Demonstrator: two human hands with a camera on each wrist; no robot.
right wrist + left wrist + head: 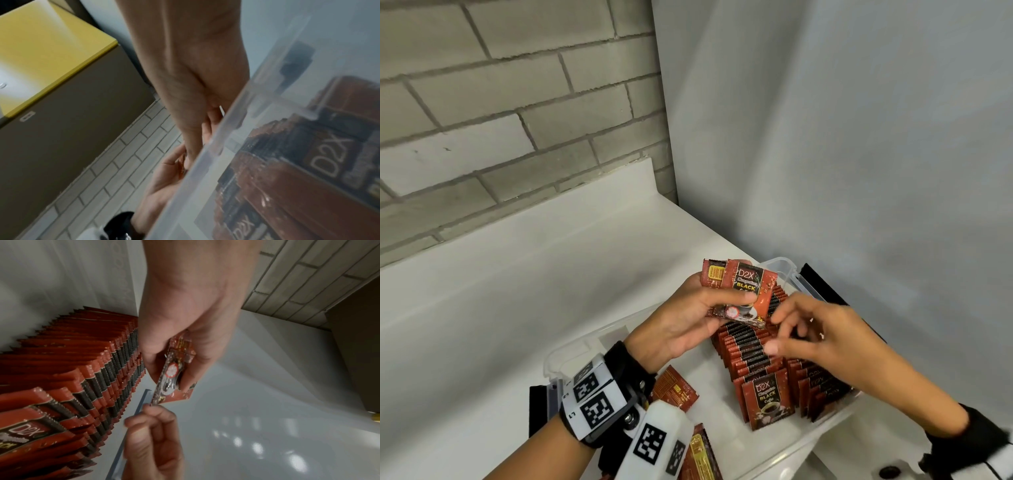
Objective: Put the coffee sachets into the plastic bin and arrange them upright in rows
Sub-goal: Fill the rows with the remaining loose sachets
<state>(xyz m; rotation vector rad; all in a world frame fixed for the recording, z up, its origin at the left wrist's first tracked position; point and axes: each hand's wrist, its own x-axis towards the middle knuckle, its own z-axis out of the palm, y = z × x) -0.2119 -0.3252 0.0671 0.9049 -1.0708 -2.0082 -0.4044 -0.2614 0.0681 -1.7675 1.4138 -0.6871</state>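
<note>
A clear plastic bin (780, 265) sits on the white counter. Two rows of red-and-black coffee sachets (750, 346) stand upright inside it, filling its right half. Above the longer row, my left hand (722, 301) grips a few sachets (751, 287) between thumb and fingers, print facing me. My right hand (791, 329) hovers just right of them with loosely curled fingers, motion-blurred, and nothing shows in it. In the left wrist view the held sachets (174, 369) reach down to the right hand's fingertips (152, 408). The right wrist view shows the sachets (308, 162) through the bin wall (216, 154).
Two loose sachets (676, 389) (700, 455) lie flat in the bin's left half. Black latches (822, 284) (537, 407) sit at the bin's ends. A brick wall stands behind, a grey wall to the right. A yellow-topped cabinet (41, 48) is nearby.
</note>
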